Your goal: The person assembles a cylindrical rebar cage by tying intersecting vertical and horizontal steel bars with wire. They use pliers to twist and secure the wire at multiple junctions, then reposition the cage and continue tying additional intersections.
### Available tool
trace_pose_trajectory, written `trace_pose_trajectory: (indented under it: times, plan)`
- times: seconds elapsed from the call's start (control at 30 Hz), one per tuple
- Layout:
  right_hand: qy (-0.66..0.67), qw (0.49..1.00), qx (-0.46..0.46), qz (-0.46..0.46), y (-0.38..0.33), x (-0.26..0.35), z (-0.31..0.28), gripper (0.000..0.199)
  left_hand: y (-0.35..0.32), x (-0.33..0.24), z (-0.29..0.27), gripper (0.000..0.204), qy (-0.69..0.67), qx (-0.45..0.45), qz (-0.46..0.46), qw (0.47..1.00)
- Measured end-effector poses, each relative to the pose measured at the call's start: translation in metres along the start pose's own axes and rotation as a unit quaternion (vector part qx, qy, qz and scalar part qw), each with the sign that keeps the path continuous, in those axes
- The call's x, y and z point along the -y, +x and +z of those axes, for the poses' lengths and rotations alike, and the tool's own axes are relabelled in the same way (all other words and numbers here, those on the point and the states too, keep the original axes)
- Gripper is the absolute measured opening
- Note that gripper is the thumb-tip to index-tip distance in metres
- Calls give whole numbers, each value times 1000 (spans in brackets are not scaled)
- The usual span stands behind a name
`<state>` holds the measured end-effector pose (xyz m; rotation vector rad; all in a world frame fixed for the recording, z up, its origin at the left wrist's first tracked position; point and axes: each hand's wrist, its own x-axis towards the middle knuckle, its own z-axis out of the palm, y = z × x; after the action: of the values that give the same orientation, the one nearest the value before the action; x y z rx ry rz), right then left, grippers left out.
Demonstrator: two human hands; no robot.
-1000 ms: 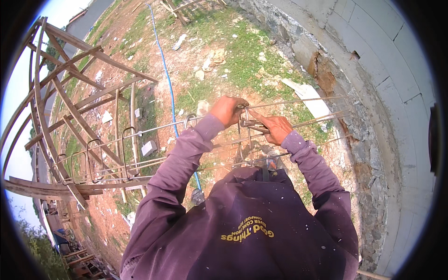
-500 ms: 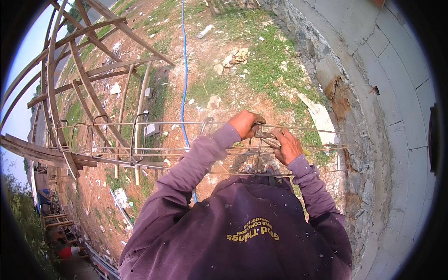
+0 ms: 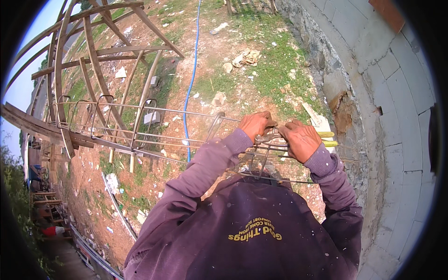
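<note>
Right hand (image 3: pixel 302 139) closed round the yellow-handled pliers (image 3: pixel 268 138), their head at the junction of the steel stirrup (image 3: pixel 265 161) and long upper bar (image 3: pixel 196 113), in front of the wearer's torso. Left hand (image 3: pixel 256 125) curled beside the pliers' head, fingertips bunched, though cannot tell whether they pinch bar, wire or nothing. Step looks like fastening stirrup to bar; next move probably calls for steadying that corner while the pliers turn, any wire being too fine to make out.
</note>
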<state>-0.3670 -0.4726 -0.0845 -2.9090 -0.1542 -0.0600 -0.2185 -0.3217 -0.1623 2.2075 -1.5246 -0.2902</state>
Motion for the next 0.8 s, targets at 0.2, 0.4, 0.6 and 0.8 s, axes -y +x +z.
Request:
trace_pose_trajectory:
  times: [0.2, 0.4, 0.6, 0.8]
  plan:
    - [109, 992, -67, 21, 62, -48, 12, 34, 0, -6, 2, 39, -35, -26, -84, 995]
    - [238, 962, 30, 131, 94, -86, 51, 30, -2, -14, -2, 59, -168, -55, -155, 972]
    - [220, 951, 109, 190, 96, -93, 83, 41, -4, -15, 8, 31, -70, -99, -94, 988]
    - [127, 961, 107, 223, 22, -73, 40, 34, -3, -16, 12, 21, -52, -118, -118, 985]
